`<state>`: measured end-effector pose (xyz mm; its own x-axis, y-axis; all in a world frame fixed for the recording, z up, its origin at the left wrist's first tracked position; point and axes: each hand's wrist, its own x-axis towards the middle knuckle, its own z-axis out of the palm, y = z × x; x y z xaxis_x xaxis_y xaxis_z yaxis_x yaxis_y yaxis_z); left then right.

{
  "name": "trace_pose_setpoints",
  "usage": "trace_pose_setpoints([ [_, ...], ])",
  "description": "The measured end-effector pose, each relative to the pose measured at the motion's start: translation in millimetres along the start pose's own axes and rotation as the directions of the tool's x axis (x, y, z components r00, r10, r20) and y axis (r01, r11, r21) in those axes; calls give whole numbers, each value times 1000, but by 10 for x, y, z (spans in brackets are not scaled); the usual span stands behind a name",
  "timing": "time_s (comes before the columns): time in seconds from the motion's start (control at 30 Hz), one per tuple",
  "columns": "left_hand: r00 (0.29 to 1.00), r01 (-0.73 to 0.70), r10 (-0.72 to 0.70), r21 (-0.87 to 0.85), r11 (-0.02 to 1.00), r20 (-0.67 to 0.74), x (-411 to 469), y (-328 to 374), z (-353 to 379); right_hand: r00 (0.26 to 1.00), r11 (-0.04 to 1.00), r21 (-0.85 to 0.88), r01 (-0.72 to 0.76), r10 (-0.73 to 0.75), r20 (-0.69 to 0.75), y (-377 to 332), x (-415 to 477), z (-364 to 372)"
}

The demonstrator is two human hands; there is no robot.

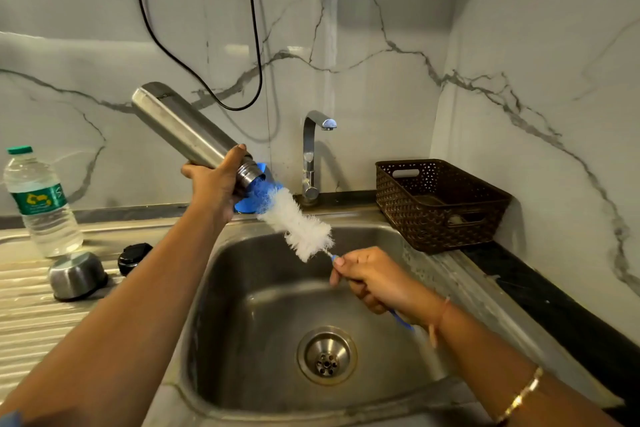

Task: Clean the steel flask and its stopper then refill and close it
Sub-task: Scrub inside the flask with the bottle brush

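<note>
- Gripping the steel flask [180, 128] near its neck, the left hand [216, 184] is closed around it and holds it above the sink [433, 371], base up and to the left, mouth tilted down to the right.
- Closed around the blue handle of the bottle brush [298, 222], the right hand [374, 279] sits lower and to the right, over the basin.
- The brush's blue tip is at the flask's mouth (how deep it goes I cannot tell), with the white bristles outside.
- Flask and brush lie on nearly one slanted line, from upper left to lower right; my guess is the next scrub stroke runs along that axis, pushed by the right hand while the left steadies.
- On the bench to the left lie a black stopper [133, 256] and, just beside it, an upturned steel cup [77, 276], both apart from the flask.
- A water bottle [40, 201] stands behind them; a tap [313, 152] rises behind the sink and a brown basket [440, 204] sits to its right.
</note>
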<state>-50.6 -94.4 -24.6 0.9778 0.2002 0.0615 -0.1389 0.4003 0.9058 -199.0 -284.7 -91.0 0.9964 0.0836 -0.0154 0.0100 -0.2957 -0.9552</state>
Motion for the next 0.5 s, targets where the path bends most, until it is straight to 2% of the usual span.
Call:
trace_pose_setpoints([
  [0.03, 1000, 6, -6, 4, 1000, 1, 10, 9, -19, 999, 993, 114, -39, 34, 41, -6, 1, -18],
  [0.07, 1000, 9, -9, 8, 1000, 5, 7, 6, -30, 999, 996, 77, -40, 38, 17, 19, 17, -19],
  [0.1, 1000, 8, -8, 19, 1000, 1, -1, -5, -32, 996, 989, -146, 23, -35, -80, 58, 27, -11],
  [0.13, 1000, 1, -1, 38, 999, -6, -13, -17, -24, 961, 840, -538, 70, -201, -189, 110, 64, -14],
  [0.17, 1000, -2, 3, 55, 998, -11, -26, -25, -15, 886, 582, -813, 3, -378, -267, 186, 107, -30],
  [0.2, 1000, 4, -3, 55, 998, -11, -40, -23, -4, 826, 399, -916, -41, -502, -256, 235, 100, -55],
  [0.23, 1000, 17, -17, 36, 999, -7, -47, -12, 5, 774, 290, -955, -65, -589, -232, 264, 102, -68],
  [0.27, 1000, 28, -28, 15, 999, 0, -46, 0, 12, 780, 334, -943, -12, -587, -218, 277, 107, -57],
  [0.3, 1000, 30, -30, 6, 1000, 5, -44, 12, 9, 830, 507, -858, 78, -511, -226, 247, 93, -52],
  [0.33, 1000, 24, -24, 6, 1000, 9, -44, 25, 3, 913, 763, -629, 149, -350, -209, 222, 83, -67],
  [0.37, 1000, 17, -17, -4, 1000, 13, -43, 39, -2, 985, 957, -275, 97, -131, -109, 183, 57, -82],
  [0.4, 1000, 15, -15, -27, 1000, 15, -37, 49, -2, 999, 999, 15, -36, 35, 27, 129, 36, -112],
  [0.43, 1000, 20, -20, -62, 998, 14, -29, 62, -4, 990, 980, 168, -109, 92, 106, 97, 32, -154],
  [0.47, 1000, 27, -26, -93, 995, 10, -20, 67, -5, 990, 974, 198, -112, 92, 110, 86, 41, -171],
  [0.5, 999, 32, -32, -102, 994, 2, -17, 68, -8, 996, 988, 137, -73, 66, 55, 101, 51, -168],
])
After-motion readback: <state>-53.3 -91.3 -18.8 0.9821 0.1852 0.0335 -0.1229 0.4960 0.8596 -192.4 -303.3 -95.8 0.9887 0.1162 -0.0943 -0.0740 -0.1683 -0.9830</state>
